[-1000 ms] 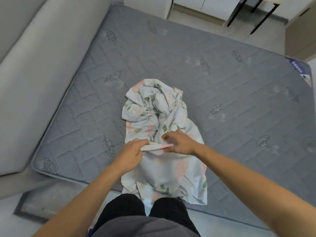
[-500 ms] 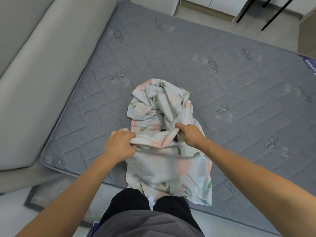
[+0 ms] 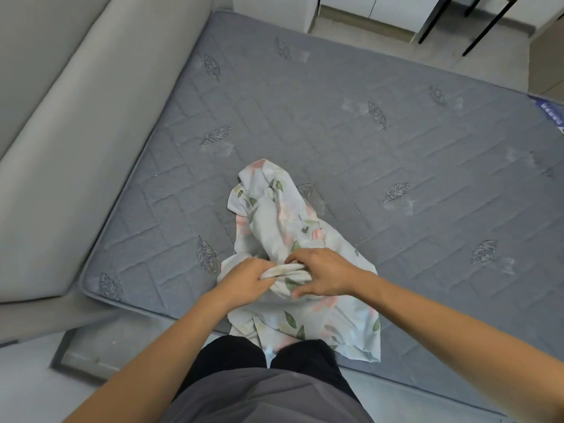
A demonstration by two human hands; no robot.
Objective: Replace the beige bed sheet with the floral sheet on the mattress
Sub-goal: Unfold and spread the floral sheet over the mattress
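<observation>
Both hands, left hand (image 3: 244,277) and right hand (image 3: 325,274), gripping bunched floral sheet (image 3: 283,227) atop bare mattress (image 3: 396,178).

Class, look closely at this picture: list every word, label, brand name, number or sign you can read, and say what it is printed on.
Label at the far right corner of the mattress: blue with white characters, too small and blurred to read.
Floral sheet, held by the left hand and right hand: a print of leaves and flowers only, no lettering.
No other text can be seen.
</observation>
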